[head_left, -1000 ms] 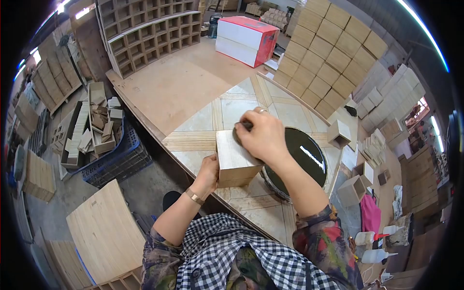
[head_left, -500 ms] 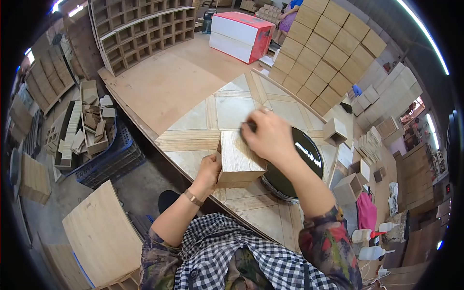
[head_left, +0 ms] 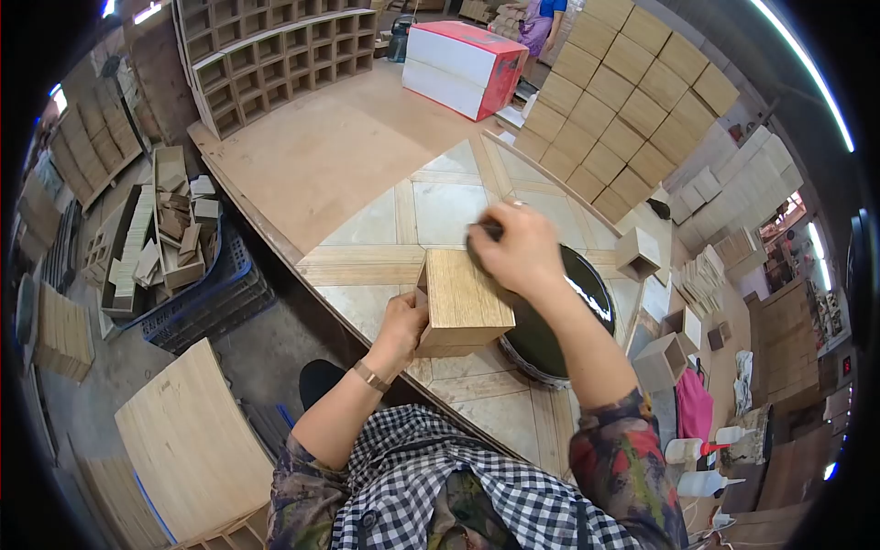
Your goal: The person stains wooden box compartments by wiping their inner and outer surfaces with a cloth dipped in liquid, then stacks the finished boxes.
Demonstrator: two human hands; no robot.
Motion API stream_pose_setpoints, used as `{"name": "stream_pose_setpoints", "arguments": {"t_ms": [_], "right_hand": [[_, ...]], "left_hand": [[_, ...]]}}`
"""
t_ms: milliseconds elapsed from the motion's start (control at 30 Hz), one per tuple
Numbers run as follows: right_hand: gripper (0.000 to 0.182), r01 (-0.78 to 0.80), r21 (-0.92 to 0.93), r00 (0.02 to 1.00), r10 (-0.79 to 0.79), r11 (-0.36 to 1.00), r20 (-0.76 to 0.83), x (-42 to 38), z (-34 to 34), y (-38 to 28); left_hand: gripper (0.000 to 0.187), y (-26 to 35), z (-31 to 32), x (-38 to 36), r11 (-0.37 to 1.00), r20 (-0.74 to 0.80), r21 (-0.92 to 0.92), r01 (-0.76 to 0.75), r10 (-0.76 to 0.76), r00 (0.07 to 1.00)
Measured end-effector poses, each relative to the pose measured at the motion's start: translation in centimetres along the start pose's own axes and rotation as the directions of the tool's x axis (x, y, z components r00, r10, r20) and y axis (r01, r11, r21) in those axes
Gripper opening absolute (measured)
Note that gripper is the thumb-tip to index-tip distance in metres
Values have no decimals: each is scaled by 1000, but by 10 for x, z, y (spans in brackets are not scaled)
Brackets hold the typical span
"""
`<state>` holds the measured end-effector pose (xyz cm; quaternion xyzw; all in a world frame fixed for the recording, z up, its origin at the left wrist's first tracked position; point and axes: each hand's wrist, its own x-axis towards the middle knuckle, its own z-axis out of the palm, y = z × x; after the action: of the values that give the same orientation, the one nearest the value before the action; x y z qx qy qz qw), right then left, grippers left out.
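One checked apron (head_left: 431, 500) covers my front, with patterned sleeves (head_left: 616, 454) at either side. My left hand (head_left: 401, 325), a band (head_left: 370, 376) on its wrist, holds a wooden box (head_left: 470, 291) by its open left end, the thumb hidden from me. That box is just inside the near edge of the desk (head_left: 284, 183), its plain yellowish face turned up; whether its underside touches anything, I cannot tell. My right hand (head_left: 521, 246) is curled round a dark wad (head_left: 479, 240) at the box's far right edge; I cannot tell if the wad touches the wood.

Partly under my right forearm, just beside the box, a round basin (head_left: 543, 379) holds dark liquid (head_left: 532, 344). Beneath all this, a panel (head_left: 449, 213) of pale squares and wooden strips covers part of the desk. Out to my right are white bottles (head_left: 704, 483), a pink cloth (head_left: 694, 405) and several open boxes (head_left: 660, 362), one of them (head_left: 637, 254) near the panel's right edge. On the floor to my left, a blue crate (head_left: 211, 307) stands near wood scraps (head_left: 174, 220).

Farther off, a tall stack (head_left: 632, 101) of wooden blocks rises toward the desk's far right. A red and white carton (head_left: 449, 78) sits by the far edge, and a rack (head_left: 284, 69) of square cells stands at the far left corner. Beyond the carton is another person (head_left: 534, 27), partly in view.
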<state>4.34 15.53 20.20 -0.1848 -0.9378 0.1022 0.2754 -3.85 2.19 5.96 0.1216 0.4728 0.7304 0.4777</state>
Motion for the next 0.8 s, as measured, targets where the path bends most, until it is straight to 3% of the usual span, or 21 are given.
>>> {"name": "stream_pose_setpoints", "arguments": {"t_ms": [167,267,367,433,500,567,633,733,800], "right_hand": [[14,218,136,975,-222,966,16,-6,17,-50],[11,280,168,955,-292,945,53,-38,-10,-55],[11,290,202,957,-287,935,-42,-59,-24,-52],[10,248,155,968,-239,956,-71,-55,-20,-44],[10,192,101,977,-180,976,-118,-40,-11,-31],[12,42,4,996,-41,999,-76,-20,-3,-14],[15,-48,-75,997,43,996,-56,-4,1,12],[18,-158,130,985,165,979,-44,1,-1,29],[16,-47,239,991,76,970,-113,-4,-3,20]], "left_hand": [[20,1,-1,-5,998,4,-16,-63,64,998],[15,5,2,-14,997,52,-9,-78,79,996],[16,5,12,-19,991,83,79,-110,103,991],[16,-3,11,-16,976,85,145,-160,149,985],[19,-2,9,-14,994,47,60,-90,88,995],[21,0,6,-12,999,18,-30,-26,26,999],[23,-2,1,-12,1000,-15,12,-29,29,999],[25,-3,2,-14,996,-51,64,-61,65,997],[25,-1,4,-15,997,-62,58,-60,64,996]]}}
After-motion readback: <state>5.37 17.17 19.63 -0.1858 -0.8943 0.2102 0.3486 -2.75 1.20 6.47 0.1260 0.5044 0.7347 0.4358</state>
